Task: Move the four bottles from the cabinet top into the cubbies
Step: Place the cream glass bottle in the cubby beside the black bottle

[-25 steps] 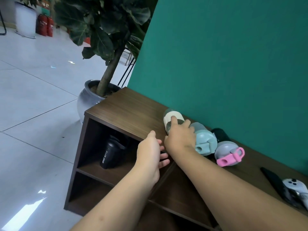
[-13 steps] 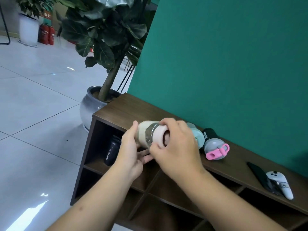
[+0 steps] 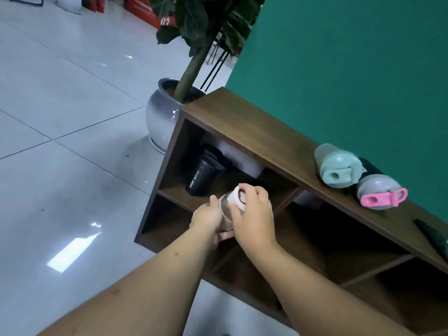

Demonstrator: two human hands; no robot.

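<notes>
Both hands hold a clear bottle with a white cap (image 3: 231,201) in front of the top-left cubby of the brown cabinet (image 3: 261,139). My left hand (image 3: 209,218) cups its body from the left and my right hand (image 3: 254,214) grips it near the cap. A black sport bottle (image 3: 202,175) stands inside that same cubby. On the cabinet top stand a mint-green lidded bottle (image 3: 338,169) and, to its right, a dark bottle with a grey lid and pink spout (image 3: 380,194).
A green wall panel (image 3: 351,69) rises behind the cabinet. A potted plant in a grey pot (image 3: 161,117) stands at the cabinet's left end. A dark flat object (image 3: 434,235) lies at the right of the cabinet top. Glossy tiled floor (image 3: 60,166) spreads to the left.
The clear bottle went from the cabinet top down to the front of the top-left cubby, held in both hands. The view has tilted downward.
</notes>
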